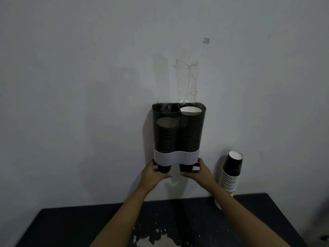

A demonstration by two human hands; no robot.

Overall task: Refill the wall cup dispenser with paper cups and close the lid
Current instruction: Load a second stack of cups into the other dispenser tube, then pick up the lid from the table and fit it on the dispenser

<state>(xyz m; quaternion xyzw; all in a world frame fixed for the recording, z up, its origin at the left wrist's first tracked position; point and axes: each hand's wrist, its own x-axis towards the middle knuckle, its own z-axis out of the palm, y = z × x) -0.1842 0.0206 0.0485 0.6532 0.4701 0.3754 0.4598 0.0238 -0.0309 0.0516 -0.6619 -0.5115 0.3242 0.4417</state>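
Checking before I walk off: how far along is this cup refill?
Both dispenser tubes hold cups, the right fuller. The left hand and right hand grip the bottom cups. Top is open, no lid in view; a spare stack remains on the table.

A plain, dim indoor corner, perhaps a break or pantry spot; which sort of building cannot be told. A bare grey wall (89, 68) carries a cup dispenser (178, 132) under stuck tape (188, 77). Below, a worn black table (71, 225) holds a stack of cups (230, 175).
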